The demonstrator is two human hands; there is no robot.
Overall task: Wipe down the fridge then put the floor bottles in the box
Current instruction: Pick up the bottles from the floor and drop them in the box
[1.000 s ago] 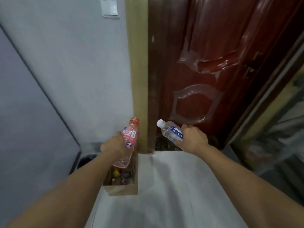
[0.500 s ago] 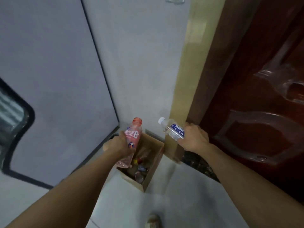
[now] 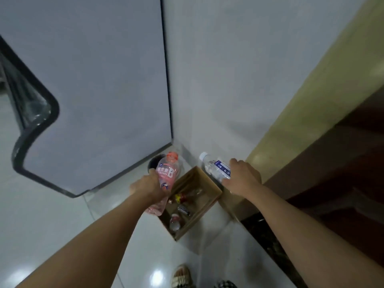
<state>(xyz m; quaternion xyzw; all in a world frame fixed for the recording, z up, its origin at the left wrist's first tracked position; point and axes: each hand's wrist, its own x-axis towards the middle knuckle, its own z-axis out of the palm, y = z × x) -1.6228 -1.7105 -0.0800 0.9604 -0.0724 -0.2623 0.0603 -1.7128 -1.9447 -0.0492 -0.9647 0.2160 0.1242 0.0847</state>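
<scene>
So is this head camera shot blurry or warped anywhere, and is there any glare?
Head view: the fridge edges bow from wide-angle distortion; its left border is smeared; bright glare spots sit on the floor tiles; the pink bottle label stays readable.

five bottles point(image 3: 168, 175), one box point(image 3: 209, 185), two hands point(image 3: 148, 187)

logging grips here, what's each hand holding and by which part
Left hand grips the pink bottle around its lower body. Right hand grips the clear bottle around its lower half.
</scene>
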